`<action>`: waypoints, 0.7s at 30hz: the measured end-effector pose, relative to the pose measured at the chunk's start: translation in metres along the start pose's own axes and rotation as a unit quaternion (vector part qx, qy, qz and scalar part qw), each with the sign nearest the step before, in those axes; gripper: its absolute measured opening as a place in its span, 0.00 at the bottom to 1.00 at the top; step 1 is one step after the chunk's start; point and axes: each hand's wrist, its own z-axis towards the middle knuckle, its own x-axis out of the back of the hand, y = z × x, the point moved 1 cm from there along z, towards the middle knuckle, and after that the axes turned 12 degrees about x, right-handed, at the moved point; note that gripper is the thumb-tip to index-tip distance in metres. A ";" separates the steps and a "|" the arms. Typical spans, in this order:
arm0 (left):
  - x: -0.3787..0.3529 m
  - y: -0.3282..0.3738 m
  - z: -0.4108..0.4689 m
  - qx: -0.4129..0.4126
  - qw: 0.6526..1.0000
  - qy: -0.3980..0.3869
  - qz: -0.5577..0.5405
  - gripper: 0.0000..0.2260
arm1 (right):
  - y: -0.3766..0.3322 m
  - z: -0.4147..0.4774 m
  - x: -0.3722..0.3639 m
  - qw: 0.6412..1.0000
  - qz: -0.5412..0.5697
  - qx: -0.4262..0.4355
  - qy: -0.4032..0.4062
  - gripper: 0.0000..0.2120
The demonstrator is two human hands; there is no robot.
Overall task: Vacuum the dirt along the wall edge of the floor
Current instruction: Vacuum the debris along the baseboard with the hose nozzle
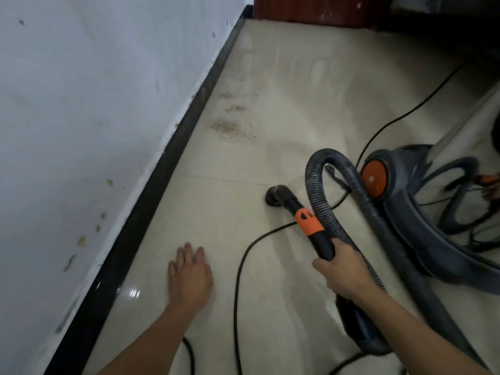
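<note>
We see the left hand (189,277) in the lower middle of the frame. It lies flat on the pale tiled floor (292,85) with its fingers (186,253) straight and close together, and it holds nothing. The right hand (343,269), at the lower right, has its fingers curled round the black tube (322,244) of the vacuum, just below the tube's orange collar (309,221). The tube points to the upper left and ends in a bent black nozzle (274,194). The nozzle's mouth is at the floor near the centre of the frame; we cannot tell if it touches.

The dirt (227,127) is a few reddish-brown patches of crumbs on the floor. They lie above and to the left of the nozzle, apart from it, and near the black skirting board (167,152) at the foot of the white wall (81,104) on the left.

A grey ribbed hose (313,185) loops up behind the tube and runs down along the right forearm. The grey vacuum cleaner (411,212), with an orange round part, lies at the right edge. A black cord (236,293) curves over the floor between the two hands. At the top stands dark red-brown wooden furniture (311,8).
</note>
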 end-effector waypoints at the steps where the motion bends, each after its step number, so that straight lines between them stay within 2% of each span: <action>1: 0.001 -0.004 -0.004 -0.006 1.000 -0.003 0.000 0.23 | 0.005 -0.015 -0.002 1.000 -0.006 0.013 -0.019 0.13; 3: 0.002 -0.014 -0.015 -0.014 1.000 -0.012 -0.001 0.23 | 0.017 -0.038 -0.001 0.998 -0.050 0.026 -0.041 0.15; 5: 0.004 -0.026 -0.025 -0.018 1.000 -0.019 0.000 0.23 | 0.025 -0.042 0.010 0.996 -0.084 0.014 -0.016 0.13; 7: 0.005 -0.038 -0.032 -0.021 1.000 -0.021 -0.003 0.22 | 0.030 -0.037 0.024 0.997 -0.072 -0.013 0.025 0.10; 9: 0.006 -0.048 -0.039 -0.018 1.000 -0.018 -0.014 0.22 | 0.031 -0.039 0.029 0.998 -0.051 -0.017 0.034 0.10; 13: 0.006 -0.056 -0.050 -0.006 0.999 -0.006 -0.048 0.20 | 0.017 -0.074 0.001 0.997 -0.039 0.023 -0.058 0.12; 15: 0.004 -0.059 -0.053 -0.004 0.999 -0.011 -0.048 0.21 | 0.009 -0.079 -0.015 0.996 -0.050 0.032 -0.067 0.12; 17: 0.004 -0.063 -0.054 -0.011 0.999 -0.023 -0.043 0.22 | 0.002 -0.063 -0.017 1.000 -0.011 0.005 -0.005 0.10; 19: 0.004 -0.067 -0.054 -0.018 0.999 -0.029 -0.031 0.23 | 0.000 -0.037 -0.012 0.994 0.076 -0.042 0.059 0.08; 21: 0.002 -0.071 -0.056 -0.027 0.999 -0.025 -0.012 0.23 | -0.005 -0.012 -0.005 0.980 0.166 -0.079 0.079 0.07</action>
